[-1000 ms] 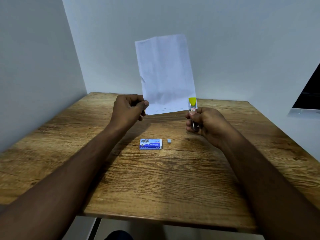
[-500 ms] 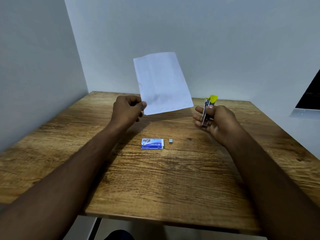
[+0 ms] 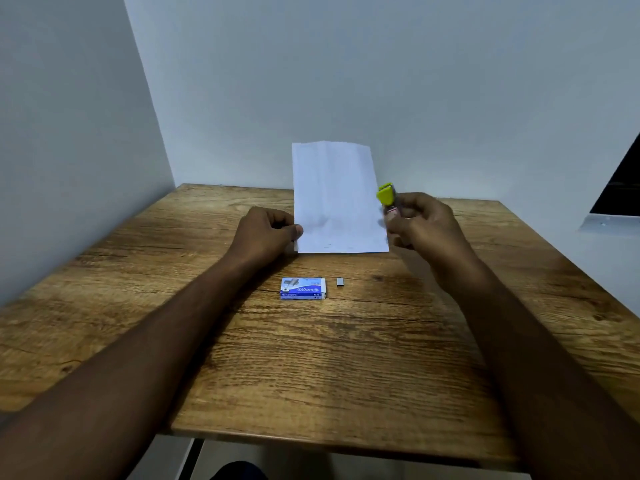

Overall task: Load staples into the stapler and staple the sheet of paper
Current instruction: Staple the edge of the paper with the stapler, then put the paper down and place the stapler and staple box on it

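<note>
My left hand (image 3: 266,233) pinches the lower left edge of a white sheet of paper (image 3: 334,199), which stands nearly upright above the wooden table (image 3: 311,358). My right hand (image 3: 420,223) grips a small stapler (image 3: 388,197) with a yellow-green top, held upright against the sheet's right edge. A blue and white staple box (image 3: 303,288) lies flat on the table in front of my hands. A short grey strip of staples (image 3: 339,282) rests just right of the box.
Pale walls close in behind the table and on its left. A dark screen or window (image 3: 620,181) with a white ledge sits at the far right. The table's front edge runs across the bottom of the view.
The sheet has come down and turned upright, its bottom edge now near the table. My right hand has brought the stapler back from the right to the sheet's right edge.
</note>
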